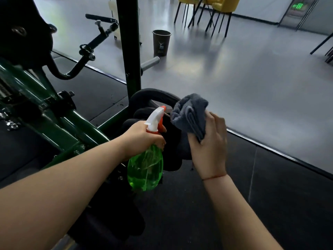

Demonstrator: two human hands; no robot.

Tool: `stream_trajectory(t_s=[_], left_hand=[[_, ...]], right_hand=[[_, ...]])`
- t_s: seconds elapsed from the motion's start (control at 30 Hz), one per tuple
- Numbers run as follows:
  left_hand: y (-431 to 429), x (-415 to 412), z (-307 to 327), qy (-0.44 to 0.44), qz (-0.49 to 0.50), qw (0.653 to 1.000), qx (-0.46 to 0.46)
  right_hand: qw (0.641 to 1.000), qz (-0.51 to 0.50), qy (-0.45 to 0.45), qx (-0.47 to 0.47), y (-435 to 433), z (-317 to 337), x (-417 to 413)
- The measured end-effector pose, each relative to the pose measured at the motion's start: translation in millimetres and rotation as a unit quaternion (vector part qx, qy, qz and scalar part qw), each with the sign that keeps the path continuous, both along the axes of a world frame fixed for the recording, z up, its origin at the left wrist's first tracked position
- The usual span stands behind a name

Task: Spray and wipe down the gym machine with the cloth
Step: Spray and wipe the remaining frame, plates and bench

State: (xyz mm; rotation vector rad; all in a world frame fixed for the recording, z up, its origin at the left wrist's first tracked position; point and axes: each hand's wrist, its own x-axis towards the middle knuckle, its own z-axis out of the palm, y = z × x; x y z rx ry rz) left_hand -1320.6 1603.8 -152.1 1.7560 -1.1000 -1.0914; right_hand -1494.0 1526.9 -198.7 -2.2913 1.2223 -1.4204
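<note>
Left hand (142, 138) is gripping the spray bottle (146, 168) by the neck. The fingers are curling tight round it just under the white-and-orange trigger head, and the green body is hanging below them. The nozzle is pointing away from the knuckles toward the black padding (174, 141) of the gym machine (77, 123), which is sitting right beyond the fingertips.

Right hand (209, 147) is clutching the cloth (191, 114). Fingers and thumb are wrapping round the lower part of the grey bundle, while the rest is bunching up above them, about level with the nozzle and just to its right. Can't tell if the cloth is actually touching the pad. The two hands are sitting near each other, with padding showing between them.

The machine's green frame is running off to the left of the left-hand fingers, and an upright post (128, 51) is rising beyond them. A red string (214, 176) is circling the right wrist. Way past the fingers, a dark paper cup (161, 42) is standing on the grey floor, with yellow chairs (221, 4) further back.
</note>
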Motion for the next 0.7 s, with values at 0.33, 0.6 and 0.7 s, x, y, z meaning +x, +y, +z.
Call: stream_trajectory(t_s=[0.33, 0.6, 0.7], left_hand=[[-6.1, 24.9, 8.6, -0.004, 0.112, 0.993, -0.026], [-6.8, 34.2, 6.8, -0.087, 0.101, 0.991, 0.013], [-9.0, 35.7, 7.7, -0.107, 0.112, 0.988, 0.003]], right_hand=[[0.924, -0.054, 0.188, 0.327, 8.0, -56.7, -36.7], [0.956, 0.023, 0.044, 0.290, 18.3, -7.3, -25.3], [0.972, 0.095, 0.043, 0.213, 8.6, 17.8, -0.5]])
